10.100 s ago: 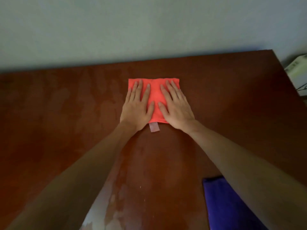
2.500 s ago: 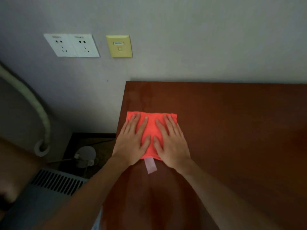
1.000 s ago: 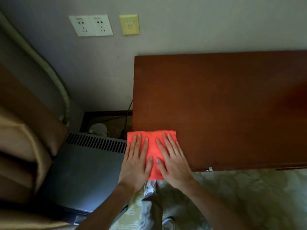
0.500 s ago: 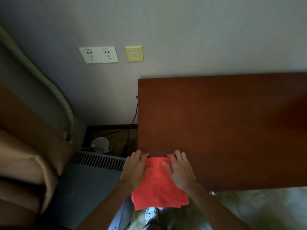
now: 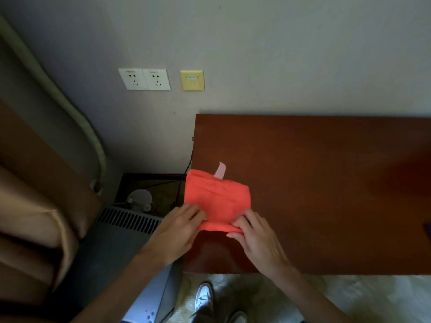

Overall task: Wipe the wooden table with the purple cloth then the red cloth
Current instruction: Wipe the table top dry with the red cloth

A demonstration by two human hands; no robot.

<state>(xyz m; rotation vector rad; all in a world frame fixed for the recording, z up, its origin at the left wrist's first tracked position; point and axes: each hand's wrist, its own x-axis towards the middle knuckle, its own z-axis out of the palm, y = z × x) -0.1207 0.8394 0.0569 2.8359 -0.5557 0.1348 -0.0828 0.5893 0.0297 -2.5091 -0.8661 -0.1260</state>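
Observation:
The red cloth (image 5: 217,199) lies folded near the left edge of the wooden table (image 5: 326,183), its pale label pointing away from me. My left hand (image 5: 179,227) pinches the cloth's near left corner. My right hand (image 5: 254,236) pinches its near right corner. The near edge of the cloth is curled up between my fingers. A sliver of the purple cloth (image 5: 428,229) shows at the right frame edge.
A grey appliance with a vent grille (image 5: 130,229) stands left of the table. A cable (image 5: 184,173) drops between wall and table. Wall sockets (image 5: 144,79) and a yellow plate (image 5: 192,80) sit above. Brown cushions (image 5: 35,217) fill the left. My shoes (image 5: 205,297) are on the floor.
The cloth hung off the table's front edge half a second ago; now it is flipped back onto the table, label on the far side, both hands gripping its near corners.

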